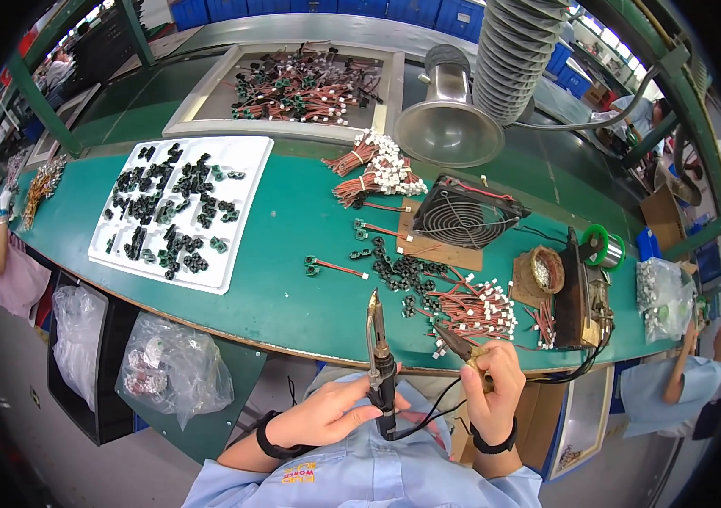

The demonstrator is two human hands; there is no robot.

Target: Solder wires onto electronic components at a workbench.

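Left hand (326, 415): lower centre of the frame, closed around the handle of a soldering iron (378, 356); the iron stands nearly upright, tip toward the bench edge.
Right hand (496, 381): just right of the left hand, closed on tweezers (453, 341) whose points reach up-left toward the wired parts.
Wristbands: a dark band on each wrist.
Bench (292, 229): green top, curving across the middle of the frame.
Wired parts (479, 309): loose pile of red leads with white plugs, on the bench just above the right hand.
Black parts (398, 271): small scatter left of that pile, centre of the frame.
White tray (242, 169): left of centre, holding many black parts.
Fan (462, 218): black, with wire grille, right of centre on a brown board.
Lead bundles (377, 169): above the fan's left side.
Grey tray (208, 110): top centre, full of wired parts.
Extraction hood (449, 127): metal funnel on a ribbed hose, upper right.
Solder spool (604, 247): green, right of the frame.
Other people: one at the left edge, one at the lower right.
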